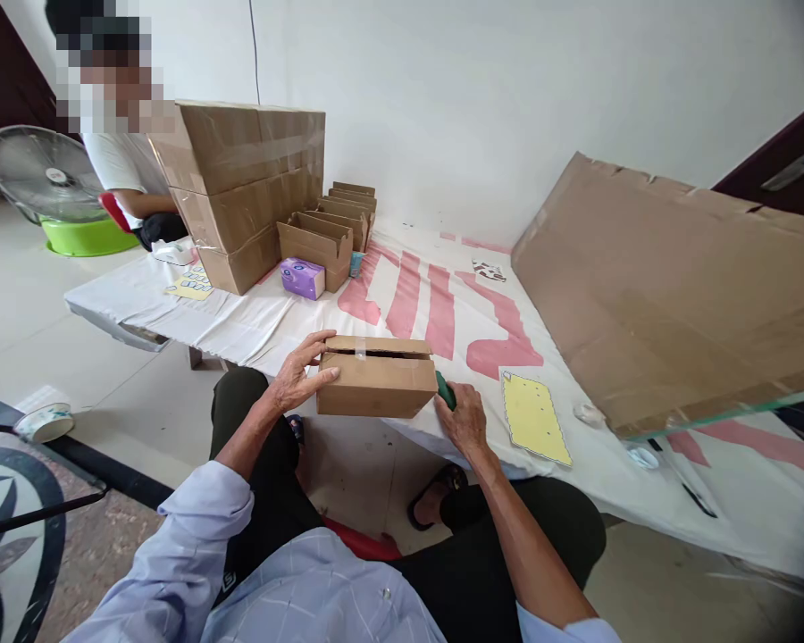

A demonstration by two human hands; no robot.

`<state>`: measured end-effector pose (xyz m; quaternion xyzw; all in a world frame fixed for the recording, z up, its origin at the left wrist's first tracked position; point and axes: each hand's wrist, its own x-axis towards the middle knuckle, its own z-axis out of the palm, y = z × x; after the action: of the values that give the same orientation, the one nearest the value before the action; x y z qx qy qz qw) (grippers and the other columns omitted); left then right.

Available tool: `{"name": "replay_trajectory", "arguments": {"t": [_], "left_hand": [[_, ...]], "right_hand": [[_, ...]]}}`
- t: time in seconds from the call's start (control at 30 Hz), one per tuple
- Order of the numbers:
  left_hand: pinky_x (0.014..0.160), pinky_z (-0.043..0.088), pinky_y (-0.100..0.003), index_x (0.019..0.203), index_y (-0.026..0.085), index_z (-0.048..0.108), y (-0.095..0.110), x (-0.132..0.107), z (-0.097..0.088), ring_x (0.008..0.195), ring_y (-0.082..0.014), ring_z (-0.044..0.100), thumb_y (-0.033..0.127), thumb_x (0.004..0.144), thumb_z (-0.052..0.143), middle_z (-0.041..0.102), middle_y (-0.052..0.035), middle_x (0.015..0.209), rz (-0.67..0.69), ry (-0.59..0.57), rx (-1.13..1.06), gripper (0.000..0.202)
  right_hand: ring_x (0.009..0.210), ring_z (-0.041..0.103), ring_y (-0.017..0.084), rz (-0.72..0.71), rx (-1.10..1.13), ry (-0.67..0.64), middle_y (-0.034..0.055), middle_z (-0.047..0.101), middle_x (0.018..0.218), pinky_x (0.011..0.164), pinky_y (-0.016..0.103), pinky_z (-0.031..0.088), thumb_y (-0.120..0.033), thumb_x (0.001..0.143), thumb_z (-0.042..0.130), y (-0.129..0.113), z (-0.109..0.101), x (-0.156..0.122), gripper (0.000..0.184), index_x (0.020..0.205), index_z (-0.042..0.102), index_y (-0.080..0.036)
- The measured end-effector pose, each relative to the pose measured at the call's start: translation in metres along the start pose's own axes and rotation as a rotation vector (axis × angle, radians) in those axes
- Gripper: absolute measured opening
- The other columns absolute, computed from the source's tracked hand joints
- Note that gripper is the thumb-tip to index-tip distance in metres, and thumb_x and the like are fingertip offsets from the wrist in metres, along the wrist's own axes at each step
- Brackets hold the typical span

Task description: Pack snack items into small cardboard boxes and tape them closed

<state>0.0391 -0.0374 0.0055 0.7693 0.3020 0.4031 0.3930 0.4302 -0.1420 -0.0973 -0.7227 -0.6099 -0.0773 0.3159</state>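
Observation:
A small cardboard box [375, 393] sits at the table's front edge, right before me. Its top flaps nearly meet, leaving a dark gap, and a bit of clear tape [360, 348] sticks across it. My left hand [299, 375] grips the box's left end, fingers over the top edge and thumb on the front. Closed around a dark green object [446, 390], my right hand [465, 420] is at the box's right end. Most of that object is hidden by my fingers, so its kind does not show. A yellow sheet [537, 418] lies to the right.
Taped cardboard boxes [241, 187] are stacked at back left, with open boxes [318, 241] and a purple tissue pack [303, 279] beside them. A large cardboard panel [676, 286] leans at right. Another person [127, 170] sits at far left, near a fan [46, 174].

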Motion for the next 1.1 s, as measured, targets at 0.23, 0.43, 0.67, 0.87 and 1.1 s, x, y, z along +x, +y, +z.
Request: {"name": "replay_trajectory", "arguments": {"t": [0.23, 0.43, 0.67, 0.87, 1.1], "left_hand": [[0.102, 0.058, -0.043, 0.126, 0.024, 0.077, 0.000, -0.001, 0.000, 0.145, -0.0381, 0.057, 0.055, 0.094, 0.073, 0.052, -0.0135, 0.166, -0.012, 0.004, -0.009, 0.044], [0.103, 0.058, -0.043, 0.129, 0.026, 0.076, -0.001, -0.003, 0.001, 0.149, -0.0394, 0.054, 0.057, 0.095, 0.072, 0.050, -0.0132, 0.168, -0.020, 0.006, -0.007, 0.047], [0.104, 0.060, -0.045, 0.130, 0.026, 0.076, 0.000, -0.003, -0.004, 0.150, -0.0420, 0.053, 0.060, 0.086, 0.080, 0.049, -0.0134, 0.169, -0.037, -0.027, 0.006, 0.056], [0.106, 0.061, -0.047, 0.134, 0.024, 0.073, 0.002, -0.005, -0.006, 0.151, -0.0418, 0.052, 0.065, 0.088, 0.076, 0.046, -0.0146, 0.170, -0.051, -0.051, 0.029, 0.061], [0.104, 0.063, -0.044, 0.131, 0.023, 0.073, -0.001, -0.003, -0.008, 0.150, -0.0428, 0.054, 0.065, 0.087, 0.078, 0.046, -0.0139, 0.171, -0.081, -0.056, 0.040, 0.062]], "right_hand": [[0.115, 0.067, 0.031, 0.028, 0.445, 0.122, 0.0132, 0.075, 0.118, 0.099, 0.047, 0.056, -0.047, 0.105, 0.055, -0.058, -0.027, 0.030, 0.033, 0.115, 0.074, -0.022], [0.117, 0.069, 0.029, 0.045, 0.652, 0.025, 0.0109, 0.076, 0.126, 0.096, 0.042, 0.058, -0.056, 0.107, 0.055, -0.087, -0.041, 0.027, 0.042, 0.124, 0.074, -0.023], [0.110, 0.062, 0.033, -0.002, 0.124, 0.094, 0.0151, 0.072, 0.113, 0.101, 0.049, 0.051, -0.044, 0.107, 0.055, -0.031, -0.023, 0.012, 0.033, 0.120, 0.073, -0.020], [0.108, 0.060, 0.030, 0.179, -0.235, -0.144, 0.0141, 0.071, 0.115, 0.091, 0.039, 0.044, -0.028, 0.100, 0.064, -0.011, -0.012, -0.011, 0.023, 0.120, 0.072, -0.018], [0.113, 0.059, 0.030, 0.283, -0.276, -0.118, 0.0139, 0.071, 0.120, 0.092, 0.038, 0.040, -0.031, 0.103, 0.067, -0.026, -0.011, -0.015, 0.022, 0.121, 0.071, -0.018]]}}
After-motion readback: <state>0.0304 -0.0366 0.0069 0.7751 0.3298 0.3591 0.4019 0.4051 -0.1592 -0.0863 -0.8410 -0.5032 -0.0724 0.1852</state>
